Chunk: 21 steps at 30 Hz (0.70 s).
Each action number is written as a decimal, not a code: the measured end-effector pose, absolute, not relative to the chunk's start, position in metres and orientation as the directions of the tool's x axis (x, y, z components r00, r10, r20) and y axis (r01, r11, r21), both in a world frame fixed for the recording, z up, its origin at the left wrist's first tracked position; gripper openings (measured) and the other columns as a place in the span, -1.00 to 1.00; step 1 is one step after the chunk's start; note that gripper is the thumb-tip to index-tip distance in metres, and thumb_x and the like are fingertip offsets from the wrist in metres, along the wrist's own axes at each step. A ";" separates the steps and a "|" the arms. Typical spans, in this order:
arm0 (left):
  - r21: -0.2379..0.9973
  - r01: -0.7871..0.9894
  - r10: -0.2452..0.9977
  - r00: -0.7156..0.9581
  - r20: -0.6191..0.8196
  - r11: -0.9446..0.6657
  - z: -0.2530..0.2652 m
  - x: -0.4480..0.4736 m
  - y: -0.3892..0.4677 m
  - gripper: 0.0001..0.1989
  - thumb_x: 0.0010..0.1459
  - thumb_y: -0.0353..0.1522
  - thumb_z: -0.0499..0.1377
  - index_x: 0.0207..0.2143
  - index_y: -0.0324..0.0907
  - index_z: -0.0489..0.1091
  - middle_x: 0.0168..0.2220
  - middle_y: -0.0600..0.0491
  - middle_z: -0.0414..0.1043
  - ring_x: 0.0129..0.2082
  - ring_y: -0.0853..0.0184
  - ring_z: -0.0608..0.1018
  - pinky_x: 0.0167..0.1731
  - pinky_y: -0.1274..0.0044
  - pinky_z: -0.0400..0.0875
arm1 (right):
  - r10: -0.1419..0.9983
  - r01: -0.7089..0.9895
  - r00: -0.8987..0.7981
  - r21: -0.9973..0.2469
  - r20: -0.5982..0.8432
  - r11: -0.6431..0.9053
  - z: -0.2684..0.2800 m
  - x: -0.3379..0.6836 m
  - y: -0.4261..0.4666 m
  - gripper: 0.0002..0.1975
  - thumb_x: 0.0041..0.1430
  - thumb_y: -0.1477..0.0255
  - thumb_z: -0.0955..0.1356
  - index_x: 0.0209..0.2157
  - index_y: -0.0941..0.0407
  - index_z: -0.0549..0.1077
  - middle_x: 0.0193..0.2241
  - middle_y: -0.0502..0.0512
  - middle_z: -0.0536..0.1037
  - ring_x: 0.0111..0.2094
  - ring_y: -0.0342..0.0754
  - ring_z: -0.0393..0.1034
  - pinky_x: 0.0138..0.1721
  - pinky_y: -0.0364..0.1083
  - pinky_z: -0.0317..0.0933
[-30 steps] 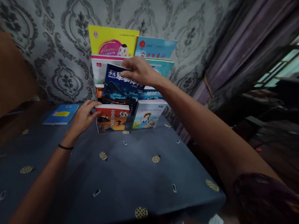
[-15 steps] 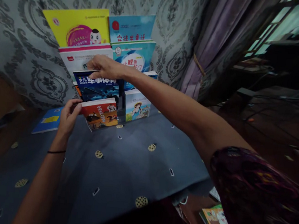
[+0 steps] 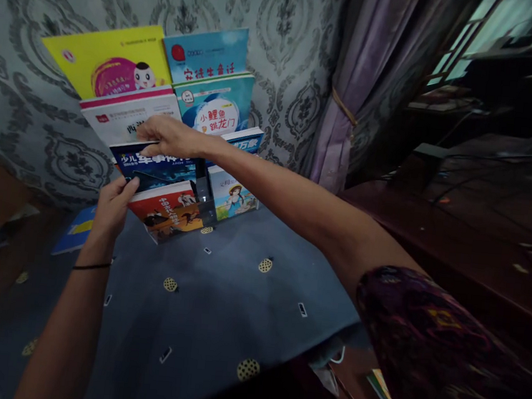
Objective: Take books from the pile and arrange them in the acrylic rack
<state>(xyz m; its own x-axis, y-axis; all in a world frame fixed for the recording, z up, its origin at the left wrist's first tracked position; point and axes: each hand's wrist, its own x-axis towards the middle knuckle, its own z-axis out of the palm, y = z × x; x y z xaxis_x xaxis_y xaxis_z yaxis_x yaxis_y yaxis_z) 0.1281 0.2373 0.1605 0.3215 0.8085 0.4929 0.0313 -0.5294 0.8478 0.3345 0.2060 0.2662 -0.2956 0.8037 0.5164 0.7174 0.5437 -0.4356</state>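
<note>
Books stand in two stepped columns in a clear rack point(image 3: 205, 201). My right hand point(image 3: 168, 135) is closed, pinching the top edge of a dark blue book point(image 3: 162, 174) in the left column. My left hand point(image 3: 113, 205) grips that book's lower left side, thumb across its cover and fingers partly hidden behind. Just below the thumb is a red-orange book point(image 3: 167, 212) at the front. Behind the right hand rise a white book point(image 3: 114, 119) with a pink top edge and a taller yellow book point(image 3: 106, 52). My right forearm crosses in front of the right column.
The right column holds two blue books, one light blue point(image 3: 205, 49) and one teal point(image 3: 235, 99), and a pale book point(image 3: 233, 196). A flat blue book point(image 3: 71, 237) lies left on the dark blue cloth point(image 3: 219, 295). Patterned wallpaper and a purple curtain point(image 3: 352, 88) are behind.
My left hand has shifted from beside the red-orange book's upper corner onto the dark blue book's left side. My right hand stays at its top edge. The camera view has turned slightly.
</note>
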 end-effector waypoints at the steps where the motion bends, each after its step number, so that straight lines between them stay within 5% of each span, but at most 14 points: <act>1: 0.858 0.019 0.816 0.319 0.482 -0.514 0.160 0.129 0.238 -0.67 0.00 -0.09 0.32 -0.47 -0.15 0.37 -0.54 0.17 0.27 -0.50 0.40 0.34 -0.48 0.59 0.29 | 0.776 0.727 -0.320 -0.385 0.543 0.569 0.263 0.335 0.201 -0.85 0.16 0.49 0.39 -0.40 0.06 0.32 -0.37 -0.03 0.48 -0.11 -0.03 0.37 -0.09 -0.09 0.26; 7: 0.889 -0.034 0.842 0.305 0.445 -0.457 0.158 0.133 0.240 -0.60 -0.10 -0.05 0.37 -0.46 -0.14 0.36 -0.55 0.21 0.23 -0.54 0.45 0.29 -0.52 0.61 0.23 | 0.554 0.770 0.021 -0.367 0.832 0.521 0.199 0.330 0.131 -0.83 0.36 0.45 0.18 -0.09 0.05 0.34 -0.03 0.13 0.43 0.11 0.06 0.24 0.15 0.10 0.19; 11: 0.893 -0.002 0.861 0.264 0.435 -0.451 0.159 0.133 0.240 -0.52 -0.13 -0.07 0.40 -0.60 -0.14 0.19 -0.63 0.24 0.07 -0.61 0.50 0.12 -0.63 0.63 0.03 | 0.546 0.754 0.217 -0.494 0.810 0.434 0.131 0.326 0.095 -0.77 0.35 0.49 0.12 -0.08 0.09 0.33 -0.08 0.23 0.44 0.03 0.09 0.29 0.11 0.12 0.23; 17: 0.955 -0.030 0.931 0.215 0.294 -0.294 0.161 0.132 0.244 -0.58 -0.09 -0.14 0.40 -0.56 -0.14 0.22 -0.64 0.26 0.14 -0.64 0.51 0.20 -0.63 0.64 0.14 | 0.893 0.648 0.233 -0.746 0.386 0.153 0.073 0.332 0.114 -0.63 0.19 0.59 0.22 0.02 0.15 0.39 -0.04 0.25 0.54 -0.03 0.08 0.47 0.05 0.05 0.34; 21: 0.977 -0.067 0.960 0.181 0.213 -0.204 0.161 0.129 0.246 -0.57 -0.03 -0.21 0.39 -0.58 -0.12 0.16 -0.69 0.30 0.07 -0.70 0.53 0.13 -0.70 0.64 0.04 | 0.973 0.373 0.220 -0.928 0.064 -0.023 0.063 0.331 0.137 -0.52 0.17 0.64 0.24 0.12 0.12 0.38 -0.24 0.16 0.65 -0.36 0.03 0.57 -0.28 -0.04 0.47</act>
